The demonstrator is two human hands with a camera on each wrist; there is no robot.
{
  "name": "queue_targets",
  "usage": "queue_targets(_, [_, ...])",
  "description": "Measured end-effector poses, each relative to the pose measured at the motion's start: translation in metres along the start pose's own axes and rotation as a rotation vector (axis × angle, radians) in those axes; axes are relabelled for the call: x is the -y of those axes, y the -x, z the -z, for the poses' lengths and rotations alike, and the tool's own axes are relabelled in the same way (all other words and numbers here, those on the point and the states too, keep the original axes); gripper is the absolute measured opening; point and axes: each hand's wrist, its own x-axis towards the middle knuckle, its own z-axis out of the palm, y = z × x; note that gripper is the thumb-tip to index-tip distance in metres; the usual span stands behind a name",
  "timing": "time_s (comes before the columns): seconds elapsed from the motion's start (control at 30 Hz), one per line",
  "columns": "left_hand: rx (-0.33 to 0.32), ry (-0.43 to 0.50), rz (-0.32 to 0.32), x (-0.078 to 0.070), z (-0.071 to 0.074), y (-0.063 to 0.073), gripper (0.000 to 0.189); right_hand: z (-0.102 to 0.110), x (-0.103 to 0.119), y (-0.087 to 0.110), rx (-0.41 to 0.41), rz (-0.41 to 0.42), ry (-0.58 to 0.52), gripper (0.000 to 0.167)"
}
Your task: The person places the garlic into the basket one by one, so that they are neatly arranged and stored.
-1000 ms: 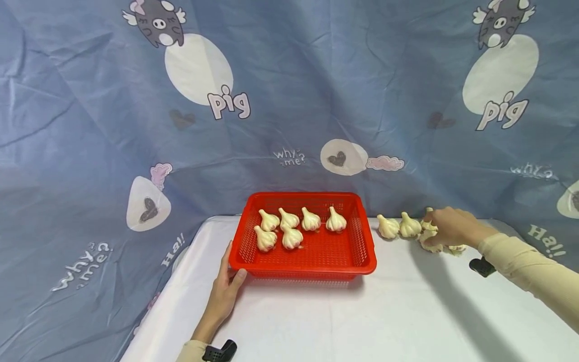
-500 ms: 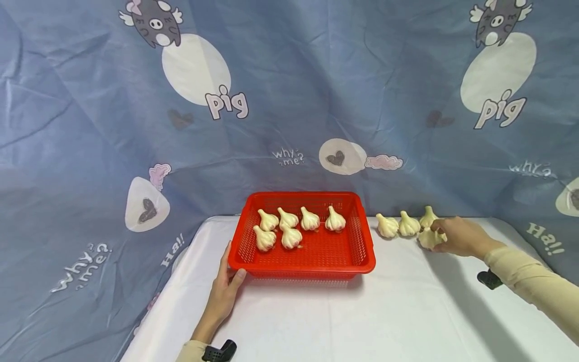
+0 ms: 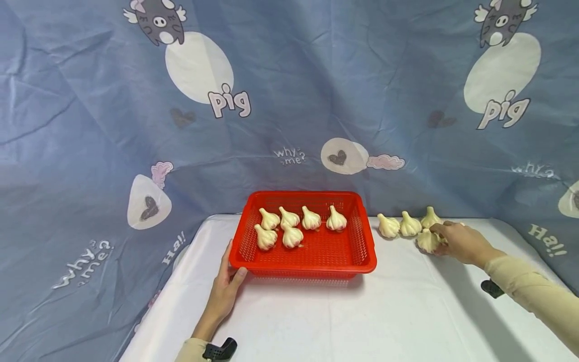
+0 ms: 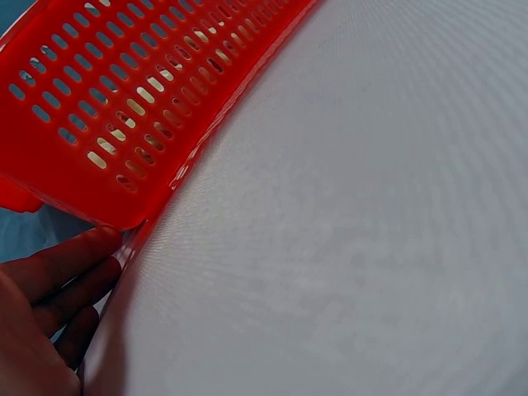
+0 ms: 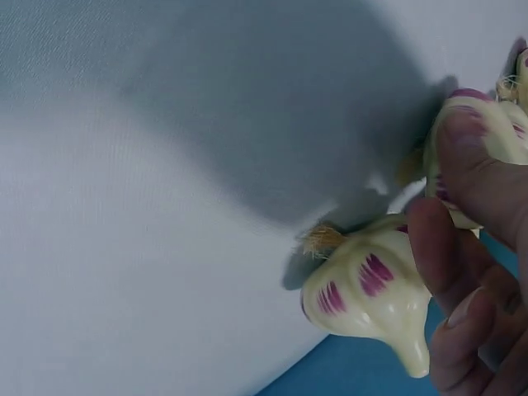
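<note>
At the right end of the table, my right hand [image 3: 462, 243] grips a cream garlic bulb [image 3: 426, 242] with thumb and fingers. The right wrist view shows my thumb on this bulb [image 5: 502, 128]; purple-streaked, it sits close to another bulb [image 5: 351, 289] with a dry root tuft, beside my fingers. Behind the gripped one stand three garlic bulbs [image 3: 410, 225] in a row. My left hand [image 3: 222, 296] rests at the near left corner of a red plastic basket [image 3: 312, 269], straight fingers along its side and thumb at the front. Several garlic bulbs [image 3: 292, 237] lie inside.
White cloth covers the table [image 3: 312, 322]. A blue patterned curtain [image 3: 271, 136] hangs right behind the basket and the garlic row. The basket's slotted wall [image 4: 124, 99] rises beside my left fingers.
My right hand has drawn back from over the row and now grips the front garlic bulb, which has shifted slightly left. The left hand and the basket have stayed put.
</note>
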Motion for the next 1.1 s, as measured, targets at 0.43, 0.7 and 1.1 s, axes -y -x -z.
queue_targets(0.43, [-0.002,0.012,-0.009,0.000,0.000,-0.001,0.082,-0.011,0.007,0.004,0.002,-0.073,0.010,0.075])
queue_targets(0.7, [-0.006,0.012,0.005,0.001,-0.002,0.000,0.082,-0.017,0.008,0.009,-0.046,-0.052,0.003,0.067])
queue_targets(1.1, [0.001,0.028,-0.003,0.003,-0.001,-0.001,0.081,-0.009,0.013,0.015,-0.079,-0.067,-0.060,0.068])
